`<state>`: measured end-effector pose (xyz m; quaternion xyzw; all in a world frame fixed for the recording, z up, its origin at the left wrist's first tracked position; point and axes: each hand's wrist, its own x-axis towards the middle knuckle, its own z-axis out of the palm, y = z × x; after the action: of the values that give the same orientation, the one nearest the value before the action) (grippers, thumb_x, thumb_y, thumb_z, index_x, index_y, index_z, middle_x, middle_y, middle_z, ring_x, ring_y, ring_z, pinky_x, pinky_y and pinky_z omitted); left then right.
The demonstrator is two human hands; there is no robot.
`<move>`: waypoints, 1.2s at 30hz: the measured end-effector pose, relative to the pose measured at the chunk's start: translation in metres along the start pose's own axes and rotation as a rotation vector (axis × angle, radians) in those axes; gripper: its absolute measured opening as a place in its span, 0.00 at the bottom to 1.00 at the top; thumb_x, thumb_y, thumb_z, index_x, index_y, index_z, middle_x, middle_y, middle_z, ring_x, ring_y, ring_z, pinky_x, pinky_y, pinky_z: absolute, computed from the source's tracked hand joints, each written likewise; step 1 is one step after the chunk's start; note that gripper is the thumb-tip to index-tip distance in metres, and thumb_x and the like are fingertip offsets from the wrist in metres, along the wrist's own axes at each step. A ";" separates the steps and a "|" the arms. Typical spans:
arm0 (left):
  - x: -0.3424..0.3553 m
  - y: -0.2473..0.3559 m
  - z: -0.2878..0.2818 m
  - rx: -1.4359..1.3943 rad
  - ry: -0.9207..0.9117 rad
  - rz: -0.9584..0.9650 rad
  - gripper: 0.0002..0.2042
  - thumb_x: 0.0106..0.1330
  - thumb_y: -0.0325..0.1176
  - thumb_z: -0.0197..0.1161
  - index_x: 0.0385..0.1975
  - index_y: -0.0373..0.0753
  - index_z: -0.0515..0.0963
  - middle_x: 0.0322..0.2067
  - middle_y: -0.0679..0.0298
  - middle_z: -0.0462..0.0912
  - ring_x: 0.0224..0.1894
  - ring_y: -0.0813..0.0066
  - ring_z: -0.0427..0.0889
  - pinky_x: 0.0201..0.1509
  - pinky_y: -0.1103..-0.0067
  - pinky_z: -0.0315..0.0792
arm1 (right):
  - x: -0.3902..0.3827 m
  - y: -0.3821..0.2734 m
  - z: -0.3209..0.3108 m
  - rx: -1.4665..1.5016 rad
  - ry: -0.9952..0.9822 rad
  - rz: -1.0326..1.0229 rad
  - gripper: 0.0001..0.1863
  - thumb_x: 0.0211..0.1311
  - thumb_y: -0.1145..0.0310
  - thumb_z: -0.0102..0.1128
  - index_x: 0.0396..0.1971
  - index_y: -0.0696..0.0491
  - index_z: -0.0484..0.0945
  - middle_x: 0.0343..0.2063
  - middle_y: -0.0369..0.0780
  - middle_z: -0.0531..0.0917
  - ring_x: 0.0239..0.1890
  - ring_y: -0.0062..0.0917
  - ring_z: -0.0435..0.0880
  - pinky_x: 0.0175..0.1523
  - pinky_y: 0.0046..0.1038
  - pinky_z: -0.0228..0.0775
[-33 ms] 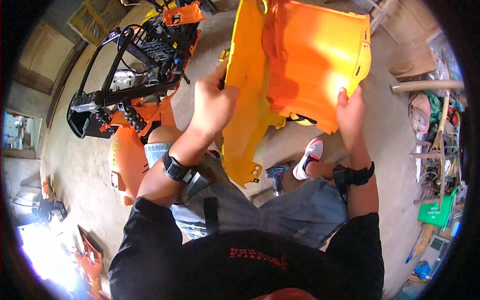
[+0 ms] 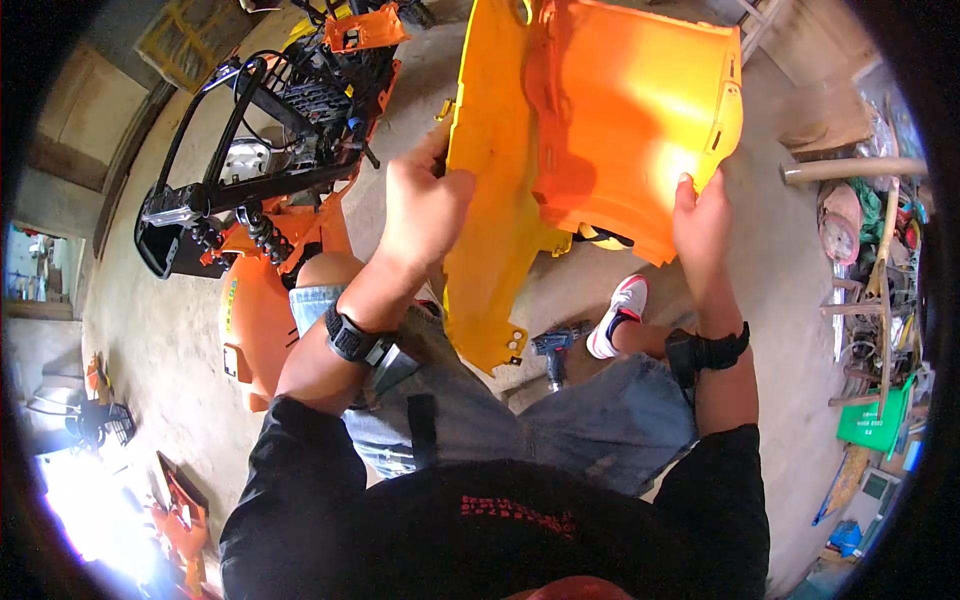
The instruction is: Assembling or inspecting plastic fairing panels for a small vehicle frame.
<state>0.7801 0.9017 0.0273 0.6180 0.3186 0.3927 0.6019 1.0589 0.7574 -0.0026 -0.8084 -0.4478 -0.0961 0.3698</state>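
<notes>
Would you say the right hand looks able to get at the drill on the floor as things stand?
Probably not: the right hand is gripping the orange panel, though the drill looks largely uncovered.

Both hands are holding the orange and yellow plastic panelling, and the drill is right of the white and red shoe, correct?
Not quite: in the head view, the drill is left of the white and red shoe. The left hand and right hand do hold the panelling.

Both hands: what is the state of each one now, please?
Left hand: closed, holding the yellow plastic part by its left edge.
Right hand: closed, holding the orange plastic part at its lower right.
</notes>
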 end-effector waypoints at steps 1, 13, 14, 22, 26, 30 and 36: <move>0.000 0.001 0.000 -0.056 0.021 -0.008 0.23 0.53 0.17 0.46 0.51 0.29 0.75 0.36 0.63 0.82 0.34 0.81 0.79 0.37 0.84 0.73 | 0.000 0.001 0.000 -0.023 0.006 0.003 0.14 0.63 0.70 0.53 0.45 0.61 0.70 0.37 0.55 0.81 0.41 0.50 0.80 0.44 0.43 0.71; 0.002 -0.004 -0.003 -0.112 0.037 -0.074 0.24 0.49 0.15 0.46 0.49 0.29 0.76 0.32 0.67 0.81 0.26 0.85 0.75 0.27 0.87 0.65 | -0.001 0.019 -0.005 -0.196 -0.065 0.061 0.13 0.63 0.69 0.53 0.43 0.61 0.69 0.36 0.56 0.81 0.41 0.51 0.80 0.45 0.45 0.72; 0.002 -0.004 -0.003 -0.132 0.025 -0.114 0.24 0.50 0.15 0.46 0.49 0.30 0.76 0.32 0.67 0.81 0.27 0.85 0.75 0.27 0.87 0.66 | -0.002 0.020 -0.004 -0.196 -0.075 0.067 0.14 0.63 0.69 0.53 0.44 0.62 0.69 0.36 0.56 0.81 0.42 0.51 0.80 0.45 0.44 0.73; 0.001 -0.018 0.007 -0.125 -0.009 0.018 0.23 0.48 0.16 0.50 0.47 0.30 0.76 0.31 0.68 0.81 0.25 0.85 0.71 0.26 0.87 0.63 | 0.004 0.020 0.004 0.332 -0.086 0.113 0.17 0.61 0.75 0.55 0.49 0.62 0.69 0.43 0.48 0.81 0.47 0.36 0.81 0.52 0.32 0.70; 0.001 -0.011 0.006 -0.168 -0.004 -0.022 0.25 0.47 0.15 0.48 0.49 0.31 0.75 0.33 0.67 0.80 0.25 0.86 0.71 0.27 0.87 0.63 | 0.016 0.019 -0.006 0.419 -0.025 0.113 0.17 0.62 0.79 0.52 0.51 0.62 0.69 0.45 0.43 0.80 0.46 0.27 0.80 0.53 0.27 0.70; 0.004 -0.002 0.004 -0.196 0.034 0.047 0.26 0.49 0.13 0.46 0.53 0.28 0.72 0.43 0.62 0.80 0.39 0.79 0.79 0.40 0.84 0.72 | 0.024 0.027 -0.017 0.638 0.027 0.150 0.18 0.61 0.82 0.51 0.52 0.61 0.69 0.45 0.40 0.80 0.46 0.24 0.79 0.53 0.26 0.70; 0.013 0.004 -0.014 -0.278 0.245 0.090 0.25 0.47 0.13 0.45 0.48 0.31 0.74 0.34 0.65 0.80 0.27 0.83 0.75 0.29 0.87 0.66 | 0.038 0.031 -0.050 0.728 0.300 0.181 0.19 0.60 0.83 0.51 0.53 0.61 0.69 0.47 0.41 0.78 0.48 0.26 0.78 0.55 0.26 0.69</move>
<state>0.7744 0.9196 0.0323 0.4901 0.3040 0.5318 0.6202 1.1143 0.7385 0.0355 -0.6379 -0.3206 -0.0153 0.7001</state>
